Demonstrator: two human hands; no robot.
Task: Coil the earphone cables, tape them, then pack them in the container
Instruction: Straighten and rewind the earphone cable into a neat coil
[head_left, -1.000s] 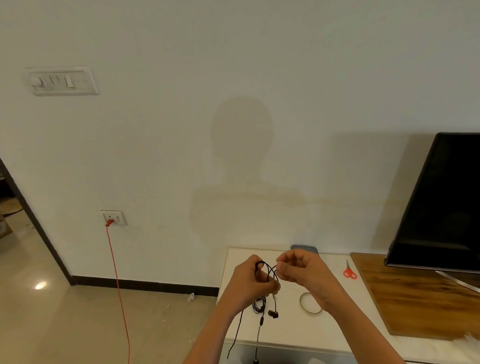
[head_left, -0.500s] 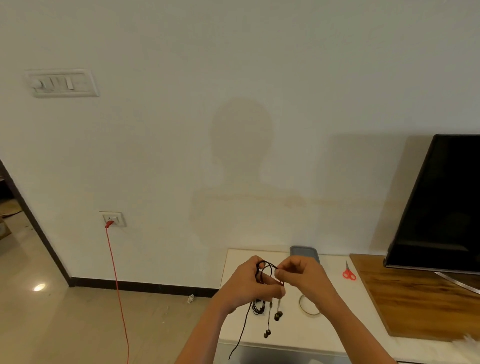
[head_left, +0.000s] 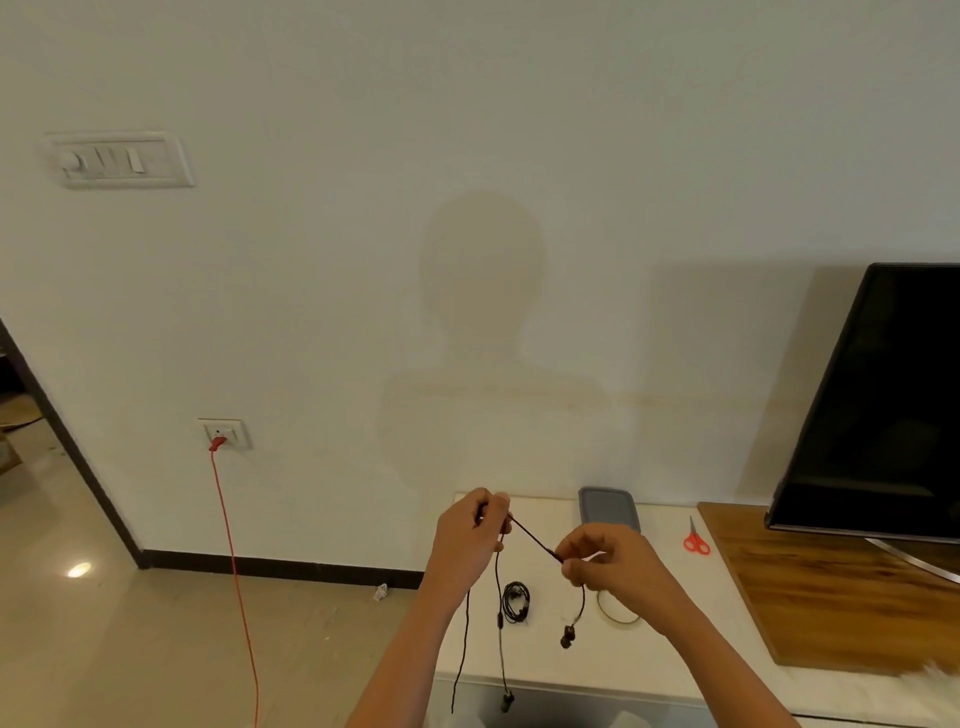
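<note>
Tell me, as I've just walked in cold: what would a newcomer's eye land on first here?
Low in the middle, the left hand and right hand pinch a black earphone cable pulled taut between them, its loose ends dangling at the front of the white table. A big dark television fills the right edge, and a red cord hangs from a wall socket on the left.

Earphone cable (head_left: 535, 540) runs between left hand (head_left: 467, 540) and right hand (head_left: 608, 561), pinched at both ends above the table (head_left: 675, 660). Below the grip, on the table: coiled earphone set (head_left: 516, 601). Tape roll (head_left: 615, 616) under the right hand (partly hidden). Container (head_left: 608, 512) behind the grip. Scissors (head_left: 695, 540) to its right; wooden board (head_left: 831, 587) and TV (head_left: 893, 405) further right.
</note>
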